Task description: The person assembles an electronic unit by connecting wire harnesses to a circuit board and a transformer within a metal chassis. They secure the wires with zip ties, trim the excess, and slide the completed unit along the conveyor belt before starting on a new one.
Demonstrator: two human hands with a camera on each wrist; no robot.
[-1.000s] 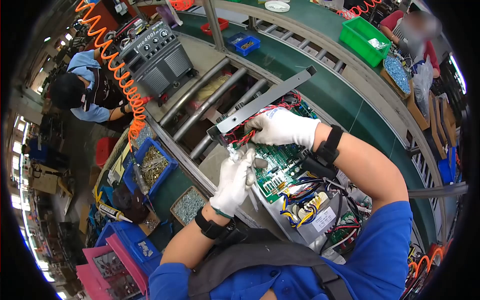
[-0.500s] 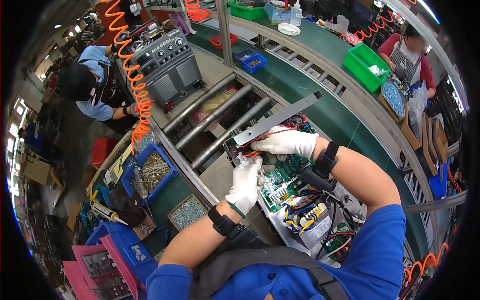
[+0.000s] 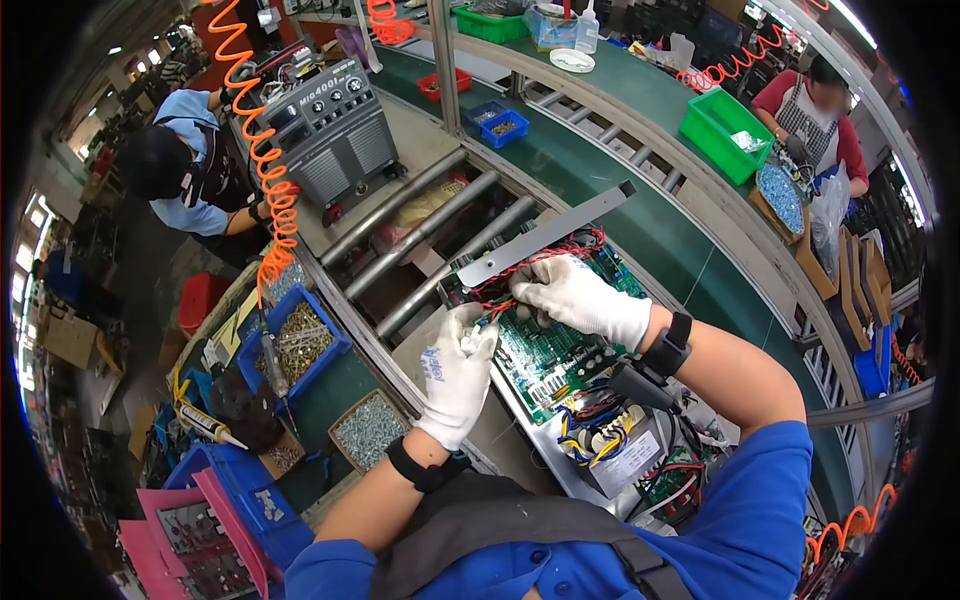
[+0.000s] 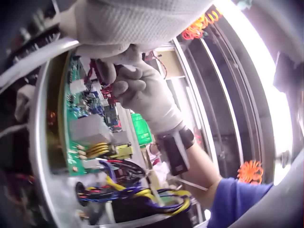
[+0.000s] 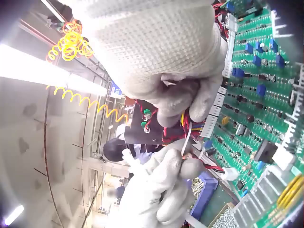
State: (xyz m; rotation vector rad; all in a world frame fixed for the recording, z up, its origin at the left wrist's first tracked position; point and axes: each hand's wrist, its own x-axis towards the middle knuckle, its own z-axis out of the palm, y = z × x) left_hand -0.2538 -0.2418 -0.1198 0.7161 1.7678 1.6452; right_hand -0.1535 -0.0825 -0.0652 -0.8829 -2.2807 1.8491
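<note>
In the head view, the gloved left hand [image 3: 455, 380] is beside the wires at the left end of the green circuit board [image 3: 545, 350]. In the right wrist view, its fingers [image 5: 168, 173] pinch a thin white strip [image 5: 188, 138] against the red, yellow and blue wires [image 5: 184, 127]. My gloved right hand [image 3: 590, 300] has its fingertips curled on the same bundle, with the hand above the board. A grey metal bar [image 3: 550, 235] slants over the open metal chassis [image 3: 535, 425]. The left wrist view shows the right hand [image 4: 149, 97] near the board [image 4: 73, 118]; the glove in front hides the grip.
Left of the chassis are a blue bin [image 3: 300, 345], a box of small screws [image 3: 370, 432] and a hanging screwdriver [image 3: 272, 365]. Rollers [image 3: 430, 235] and a grey machine [image 3: 335, 135] lie beyond. One person works at far left, another at upper right beside a green bin [image 3: 715, 135].
The left hand has turned and its fingers have shifted up beside the wires. My right hand has drawn slightly right and its fingers are more curled. The head view has shifted.
</note>
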